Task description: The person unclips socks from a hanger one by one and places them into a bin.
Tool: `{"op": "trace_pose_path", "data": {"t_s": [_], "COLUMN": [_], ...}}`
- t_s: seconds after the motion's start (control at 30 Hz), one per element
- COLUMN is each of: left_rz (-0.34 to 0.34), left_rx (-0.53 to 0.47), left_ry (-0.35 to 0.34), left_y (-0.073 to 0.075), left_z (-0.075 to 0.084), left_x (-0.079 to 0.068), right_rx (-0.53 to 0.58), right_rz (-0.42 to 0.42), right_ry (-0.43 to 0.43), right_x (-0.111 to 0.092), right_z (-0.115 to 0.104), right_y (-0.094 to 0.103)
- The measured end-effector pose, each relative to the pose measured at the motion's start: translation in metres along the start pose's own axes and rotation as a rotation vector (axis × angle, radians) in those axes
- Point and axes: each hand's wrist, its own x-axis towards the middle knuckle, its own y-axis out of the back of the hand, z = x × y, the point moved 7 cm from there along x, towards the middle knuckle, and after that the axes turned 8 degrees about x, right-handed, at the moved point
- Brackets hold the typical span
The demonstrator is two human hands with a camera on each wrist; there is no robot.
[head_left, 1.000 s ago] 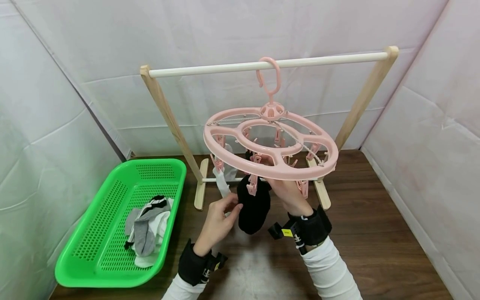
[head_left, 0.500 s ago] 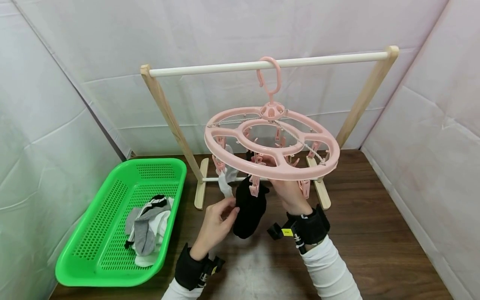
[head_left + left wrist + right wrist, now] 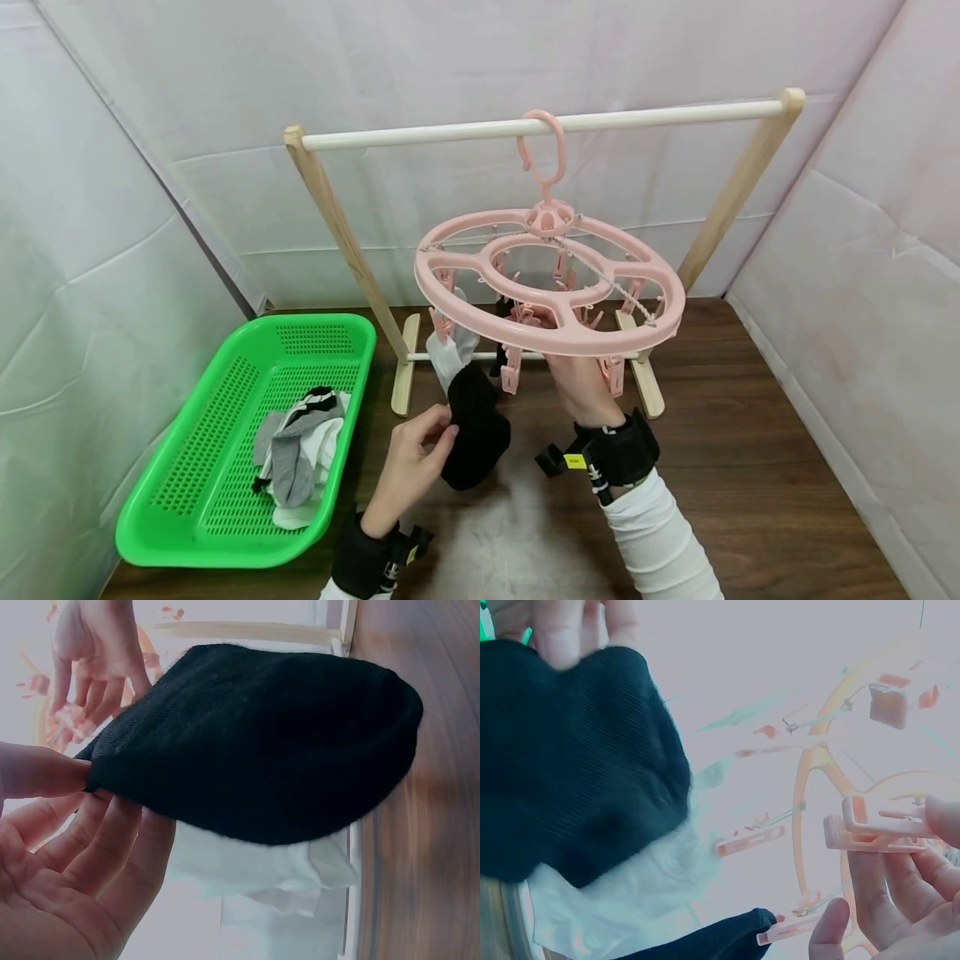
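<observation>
In the head view my left hand (image 3: 408, 458) pinches a black sock (image 3: 476, 433) by its edge, between thumb and fingers. The sock hangs in front of and below a round pink clip hanger (image 3: 551, 337). Under the hanger's ring is my right hand (image 3: 581, 392), partly hidden by it. The right wrist view shows that hand holding a pink clip (image 3: 877, 825) between thumb and fingers. A white sock (image 3: 444, 354) hangs from a clip at the left, and a second black sock (image 3: 712, 937) hangs from another clip.
The hanger's hook hangs over a white rod (image 3: 660, 119) on a wooden stand. At the left, a green basket (image 3: 210, 554) contains several grey, white and black socks (image 3: 292, 467). Other pink clips (image 3: 512, 371) dangle around the ring. Pale curtains (image 3: 855, 333) surround the table.
My left hand has moved left and slightly down with the black sock, away from the front clip. The right hand stays nearly in place under the ring.
</observation>
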Motion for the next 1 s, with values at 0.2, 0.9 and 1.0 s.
{"op": "trace_pose_path", "data": {"t_s": [0.2, 0.9, 1.0], "left_rz": [0.048, 0.283, 0.317], "left_rx": [0.039, 0.218, 0.247], "left_ry": [-0.005, 0.042, 0.11], "left_y": [0.014, 0.078, 0.09], "left_z": [-0.004, -0.05, -0.054], "left_x": [-0.006, -0.043, -0.049], "right_rx": [-0.033, 0.032, 0.033], "right_rz": [0.0, -0.049, -0.03], "right_ry": [0.003, -0.001, -0.023], "right_x": [0.002, -0.004, -0.006], "right_z": [-0.001, -0.008, -0.009], "right_y": [0.001, 0.004, 0.006]}}
